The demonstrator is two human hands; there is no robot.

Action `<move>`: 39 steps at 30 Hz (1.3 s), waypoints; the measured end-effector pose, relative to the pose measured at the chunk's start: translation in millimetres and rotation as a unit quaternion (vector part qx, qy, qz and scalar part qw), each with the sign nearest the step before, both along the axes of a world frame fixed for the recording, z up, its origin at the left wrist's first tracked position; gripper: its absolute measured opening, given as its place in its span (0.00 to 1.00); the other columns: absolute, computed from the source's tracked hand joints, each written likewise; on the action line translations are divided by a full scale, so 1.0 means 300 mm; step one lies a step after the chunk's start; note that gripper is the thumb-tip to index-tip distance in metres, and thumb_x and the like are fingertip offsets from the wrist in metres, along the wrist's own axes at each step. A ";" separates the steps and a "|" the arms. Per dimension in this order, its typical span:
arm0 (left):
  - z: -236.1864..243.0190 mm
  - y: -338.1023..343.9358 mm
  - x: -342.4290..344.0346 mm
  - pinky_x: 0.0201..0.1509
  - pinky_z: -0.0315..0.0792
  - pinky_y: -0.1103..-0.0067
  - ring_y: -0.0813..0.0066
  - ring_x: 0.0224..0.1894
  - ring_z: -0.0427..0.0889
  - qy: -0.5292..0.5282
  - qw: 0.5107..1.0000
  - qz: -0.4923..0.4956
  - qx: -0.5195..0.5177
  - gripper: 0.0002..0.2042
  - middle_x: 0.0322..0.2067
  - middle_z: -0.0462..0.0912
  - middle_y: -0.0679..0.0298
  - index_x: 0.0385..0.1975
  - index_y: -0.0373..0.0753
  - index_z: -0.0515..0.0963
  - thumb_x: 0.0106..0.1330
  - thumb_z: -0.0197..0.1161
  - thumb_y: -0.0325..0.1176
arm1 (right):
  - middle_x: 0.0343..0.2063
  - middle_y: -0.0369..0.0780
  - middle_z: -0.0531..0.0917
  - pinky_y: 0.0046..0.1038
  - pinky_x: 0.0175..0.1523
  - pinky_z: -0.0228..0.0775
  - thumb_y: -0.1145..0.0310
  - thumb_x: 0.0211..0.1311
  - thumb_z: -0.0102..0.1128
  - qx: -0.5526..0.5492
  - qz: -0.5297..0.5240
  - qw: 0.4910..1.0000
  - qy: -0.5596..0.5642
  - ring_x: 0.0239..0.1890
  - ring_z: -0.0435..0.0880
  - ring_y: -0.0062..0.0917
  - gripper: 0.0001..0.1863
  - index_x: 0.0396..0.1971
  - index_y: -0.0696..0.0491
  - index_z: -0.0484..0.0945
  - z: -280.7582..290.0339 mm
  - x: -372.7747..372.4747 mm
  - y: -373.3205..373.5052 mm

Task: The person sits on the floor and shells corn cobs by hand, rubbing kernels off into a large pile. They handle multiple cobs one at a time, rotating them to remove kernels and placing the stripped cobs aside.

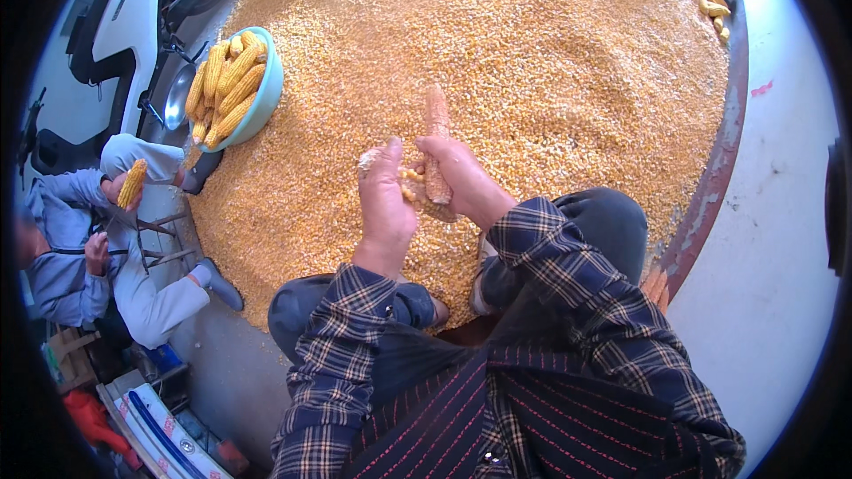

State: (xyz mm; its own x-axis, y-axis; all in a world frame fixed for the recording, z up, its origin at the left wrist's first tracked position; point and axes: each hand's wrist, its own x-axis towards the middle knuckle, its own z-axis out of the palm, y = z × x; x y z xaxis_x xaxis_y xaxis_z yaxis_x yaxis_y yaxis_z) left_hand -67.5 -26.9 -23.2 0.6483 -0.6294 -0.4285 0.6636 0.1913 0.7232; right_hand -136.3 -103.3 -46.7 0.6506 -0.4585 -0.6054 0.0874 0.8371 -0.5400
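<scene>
Head view: a bare cob (436,115) is pointing away from the wearer, its long axis running almost straight ahead.
Plaid sleeves (342,350) are extending forward; the left hand (388,204) is holding a half-curled pose, thumb forward, any grip impossible to tell. The right hand (463,175) is clasping the cob's near half over the kernel pile (568,98). Farther off, a basin (272,84) is holding yellow ears (235,75).
</scene>
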 end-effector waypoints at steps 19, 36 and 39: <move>-0.025 -0.007 -0.022 0.52 0.72 0.73 0.72 0.47 0.76 -0.086 0.986 -0.140 0.029 0.28 0.43 0.76 0.60 0.51 0.36 0.66 0.69 0.40 0.57 | 0.19 0.40 0.76 0.28 0.27 0.67 0.64 0.55 0.55 -0.206 0.013 0.977 0.059 0.21 0.74 0.25 0.13 0.31 0.61 0.72 0.071 0.010 -0.008; -0.041 0.002 0.025 0.47 0.72 0.76 0.77 0.43 0.75 -0.089 0.991 -0.101 0.023 0.25 0.40 0.75 0.65 0.45 0.39 0.69 0.68 0.45 0.57 | 0.23 0.40 0.76 0.30 0.25 0.67 0.63 0.55 0.56 -0.171 0.029 0.983 0.059 0.22 0.75 0.25 0.15 0.34 0.61 0.72 0.024 0.014 -0.027; 0.014 0.002 0.004 0.47 0.71 0.76 0.78 0.43 0.75 -0.135 0.984 -0.097 0.057 0.25 0.41 0.75 0.64 0.46 0.38 0.69 0.68 0.45 0.57 | 0.21 0.38 0.73 0.31 0.25 0.66 0.64 0.56 0.55 -0.096 -0.003 0.994 0.048 0.20 0.73 0.24 0.12 0.31 0.58 0.71 0.034 -0.020 -0.052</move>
State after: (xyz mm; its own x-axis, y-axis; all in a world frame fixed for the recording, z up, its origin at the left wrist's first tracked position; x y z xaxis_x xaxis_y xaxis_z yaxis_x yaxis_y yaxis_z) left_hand -66.3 -26.5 -19.1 0.6214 -0.7102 -0.3307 0.4595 -0.0115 0.8881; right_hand -142.4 -119.0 -36.4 0.5905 -0.5754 -0.5659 0.0331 0.7179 -0.6954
